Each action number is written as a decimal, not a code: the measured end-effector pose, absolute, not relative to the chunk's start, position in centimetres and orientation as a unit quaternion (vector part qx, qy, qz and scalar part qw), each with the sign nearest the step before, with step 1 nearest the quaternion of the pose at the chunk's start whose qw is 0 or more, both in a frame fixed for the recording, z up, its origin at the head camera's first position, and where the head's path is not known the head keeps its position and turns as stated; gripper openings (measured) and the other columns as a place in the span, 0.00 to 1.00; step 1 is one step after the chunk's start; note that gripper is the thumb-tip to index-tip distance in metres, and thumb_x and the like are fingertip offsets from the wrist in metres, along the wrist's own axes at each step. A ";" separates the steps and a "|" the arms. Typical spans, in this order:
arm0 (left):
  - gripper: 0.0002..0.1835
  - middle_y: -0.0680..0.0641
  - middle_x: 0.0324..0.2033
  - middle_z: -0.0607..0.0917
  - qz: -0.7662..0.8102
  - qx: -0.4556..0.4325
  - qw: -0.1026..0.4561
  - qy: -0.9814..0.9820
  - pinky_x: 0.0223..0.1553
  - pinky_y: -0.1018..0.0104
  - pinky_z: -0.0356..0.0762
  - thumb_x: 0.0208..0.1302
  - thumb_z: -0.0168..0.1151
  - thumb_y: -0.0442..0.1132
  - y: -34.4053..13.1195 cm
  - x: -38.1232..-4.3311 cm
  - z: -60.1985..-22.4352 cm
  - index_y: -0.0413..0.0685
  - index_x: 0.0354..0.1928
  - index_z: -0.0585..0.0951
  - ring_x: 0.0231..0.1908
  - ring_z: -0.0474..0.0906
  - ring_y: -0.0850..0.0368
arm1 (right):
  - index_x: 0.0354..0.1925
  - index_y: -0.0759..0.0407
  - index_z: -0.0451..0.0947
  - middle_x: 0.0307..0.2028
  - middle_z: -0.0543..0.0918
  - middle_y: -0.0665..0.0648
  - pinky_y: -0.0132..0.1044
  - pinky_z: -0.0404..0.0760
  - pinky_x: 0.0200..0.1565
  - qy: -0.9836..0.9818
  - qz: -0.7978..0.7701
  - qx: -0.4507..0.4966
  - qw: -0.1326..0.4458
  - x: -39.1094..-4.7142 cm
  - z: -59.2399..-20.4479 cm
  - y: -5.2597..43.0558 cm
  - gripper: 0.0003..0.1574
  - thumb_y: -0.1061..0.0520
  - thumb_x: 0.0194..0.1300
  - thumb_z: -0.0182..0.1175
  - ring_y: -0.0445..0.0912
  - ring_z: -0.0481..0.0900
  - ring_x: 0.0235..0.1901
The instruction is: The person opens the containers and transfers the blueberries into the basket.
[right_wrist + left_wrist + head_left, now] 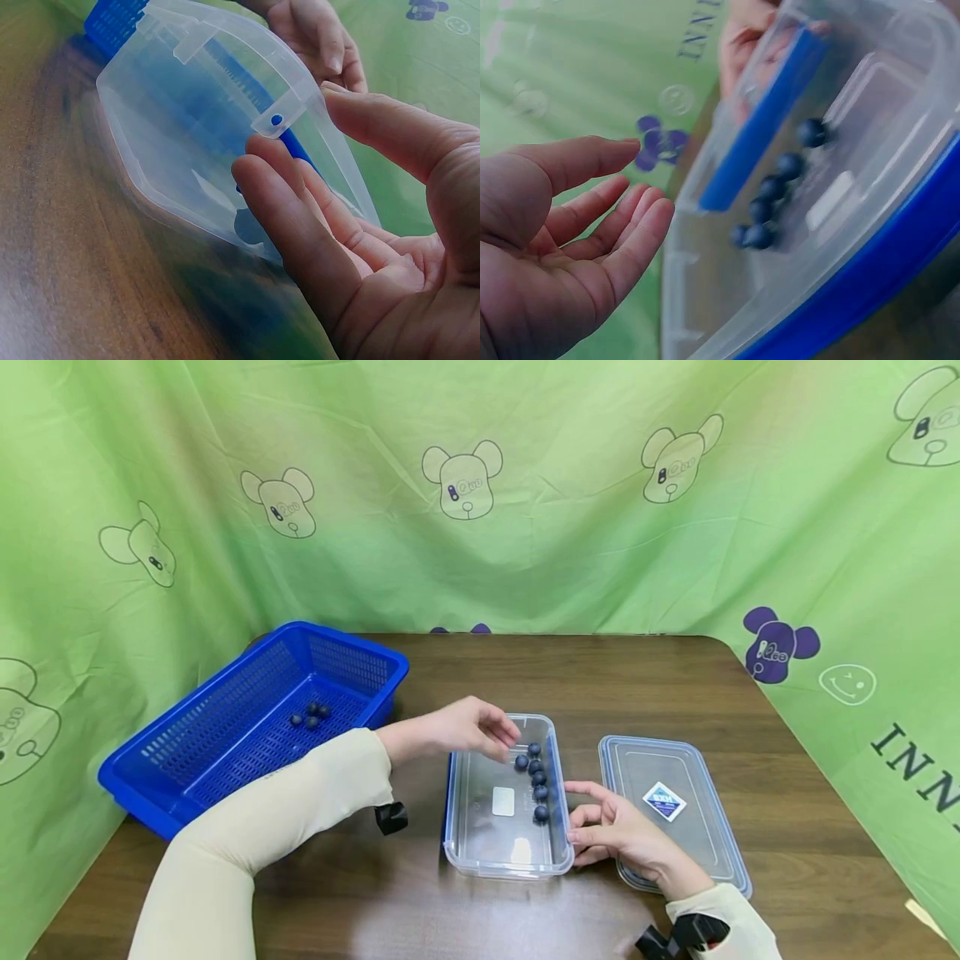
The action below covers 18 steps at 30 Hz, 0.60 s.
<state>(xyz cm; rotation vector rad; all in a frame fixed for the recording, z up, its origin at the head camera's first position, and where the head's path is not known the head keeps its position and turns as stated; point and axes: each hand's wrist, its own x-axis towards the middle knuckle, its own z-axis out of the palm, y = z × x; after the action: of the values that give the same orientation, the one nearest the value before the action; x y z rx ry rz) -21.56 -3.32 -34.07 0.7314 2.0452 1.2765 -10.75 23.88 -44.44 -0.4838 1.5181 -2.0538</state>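
My left hand [480, 728] hovers above the far left part of a clear plastic box [480, 852], fingers loosely bent and nothing between them. In the left wrist view its thumb and fingers [641, 217] stand apart. Several blueberries [539, 793] lie in a row along the right side inside the box; the same blueberries [774, 187] show in the left wrist view. My right hand [618, 835] rests its fingertips against the box's right wall. In the right wrist view the thumb is at the rim and the fingers are by a side latch [277, 116].
A blue perforated basket [187, 702] stands at the left with several more blueberries [312, 717] on its floor. To the right, a clear lid [675, 852] with a blue and white label lies on the wooden table [570, 685]. Green printed cloth [555, 560] hangs behind.
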 end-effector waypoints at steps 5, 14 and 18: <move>0.18 0.32 0.46 0.84 0.482 0.253 0.377 0.749 0.45 0.67 0.84 0.60 0.65 0.22 -1.5 -20.3 -35.4 0.24 0.53 0.78 0.38 0.83 0.60 | 0.66 0.67 0.55 0.36 0.84 0.53 0.42 0.88 0.35 0.563 -0.760 -0.181 0.269 -10.7 -44.5 23.9 0.37 0.73 0.64 0.60 0.46 0.86 0.32; 0.15 0.35 0.41 0.86 0.427 0.252 0.386 0.778 0.38 0.70 0.85 0.57 0.65 0.19 0.6 -19.5 -37.6 0.25 0.49 0.81 0.36 0.83 0.58 | 0.66 0.65 0.56 0.36 0.84 0.53 0.43 0.88 0.36 0.561 -0.761 -0.181 0.271 -10.8 -44.5 23.9 0.36 0.73 0.65 0.59 0.46 0.86 0.32; 0.15 0.37 0.38 0.86 0.391 0.256 0.387 0.795 0.35 0.71 0.85 0.55 0.66 0.19 1.3 -19.5 -38.4 0.26 0.47 0.82 0.37 0.83 0.55 | 0.66 0.64 0.56 0.36 0.84 0.53 0.43 0.88 0.36 0.562 -0.760 -0.180 0.271 -10.8 -44.6 24.0 0.36 0.73 0.65 0.59 0.46 0.86 0.32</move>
<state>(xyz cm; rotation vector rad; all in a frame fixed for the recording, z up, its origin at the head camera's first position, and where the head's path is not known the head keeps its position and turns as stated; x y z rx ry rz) -19.48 1.31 -38.38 0.6523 2.0240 0.9946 -10.85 23.96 -44.57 -0.4853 1.5141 -2.0474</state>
